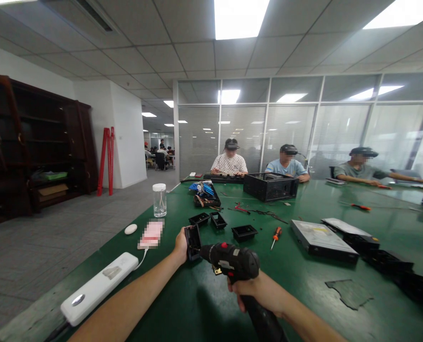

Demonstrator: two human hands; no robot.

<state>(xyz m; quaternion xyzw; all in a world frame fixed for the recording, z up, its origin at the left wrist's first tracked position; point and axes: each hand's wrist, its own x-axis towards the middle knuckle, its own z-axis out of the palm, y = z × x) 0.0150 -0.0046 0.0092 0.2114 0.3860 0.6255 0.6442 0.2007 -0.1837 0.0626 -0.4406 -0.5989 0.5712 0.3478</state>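
Observation:
My left hand [181,246] is closed around the left side of a small black open housing [192,242], which it holds raised and tilted over the green table. A black power drill [234,261] with a red button is in my right hand [256,290], fingers wrapped round its grip. The drill points left, its tip at the housing's right edge; whether they touch I cannot tell. Just beyond the housing lie similar black frames [199,218], [218,220] and a black tray-like piece [244,232].
An orange screwdriver [277,235], a flat metal drive [323,241] and black parts lie right. A white power strip [100,287], a phone [151,234] and a clear jar [159,201] stand left. Behind are a black case [271,186] and three seated people.

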